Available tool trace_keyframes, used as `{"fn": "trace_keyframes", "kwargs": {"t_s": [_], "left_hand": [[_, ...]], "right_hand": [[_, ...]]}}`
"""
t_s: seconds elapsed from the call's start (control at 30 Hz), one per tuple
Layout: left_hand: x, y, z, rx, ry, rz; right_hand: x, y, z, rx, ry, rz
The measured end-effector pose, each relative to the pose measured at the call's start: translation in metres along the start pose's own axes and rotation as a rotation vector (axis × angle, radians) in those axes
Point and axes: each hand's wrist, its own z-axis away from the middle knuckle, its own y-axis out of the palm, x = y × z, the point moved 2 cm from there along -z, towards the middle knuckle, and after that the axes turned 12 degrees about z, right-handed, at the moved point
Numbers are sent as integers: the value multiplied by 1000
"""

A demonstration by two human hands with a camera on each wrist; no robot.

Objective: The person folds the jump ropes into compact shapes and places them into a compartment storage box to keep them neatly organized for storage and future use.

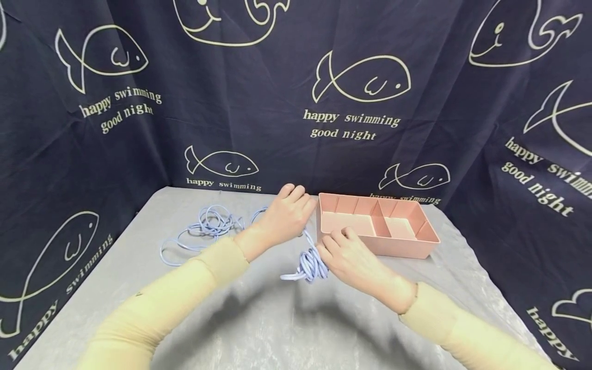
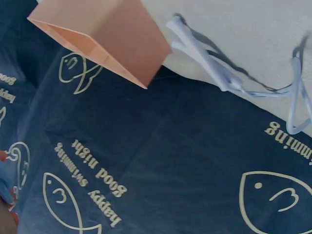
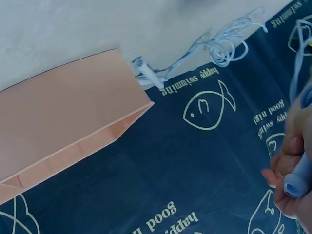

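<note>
My left hand (image 1: 289, 213), fingers curled, grips a strand of light-blue jump rope beside the pink box. The strand runs down to a wound bundle of the rope (image 1: 312, 265), which my right hand (image 1: 347, 254) holds in front of the box. At the edge of the right wrist view, a hand (image 3: 290, 156) grips one pale-blue handle (image 3: 298, 181) with a hollow end. The other handle (image 2: 202, 56) lies on the table behind my left hand, hidden in the head view. More rope (image 1: 215, 223) lies in loose loops at the back left.
A pink box (image 1: 379, 244) with two compartments stands at the back right, close to both hands. A grey cloth (image 1: 259, 329) covers the table. Dark blue curtains (image 1: 277, 113) with fish prints hang behind and at both sides.
</note>
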Motion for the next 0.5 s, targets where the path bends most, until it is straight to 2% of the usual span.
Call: {"fn": "trace_keyframes", "kwargs": {"t_s": [0.23,0.4,0.5], "left_hand": [[1,11,7,-7,-4,77],[-5,18,13,-43,-4,121],[-9,21,17,-26,-19,139]], "right_hand": [[-12,-14,-3,-9,90,-76],[-23,-19,-5,-15,195,-124],[-30,-20,-6,-48,271,-144]]}}
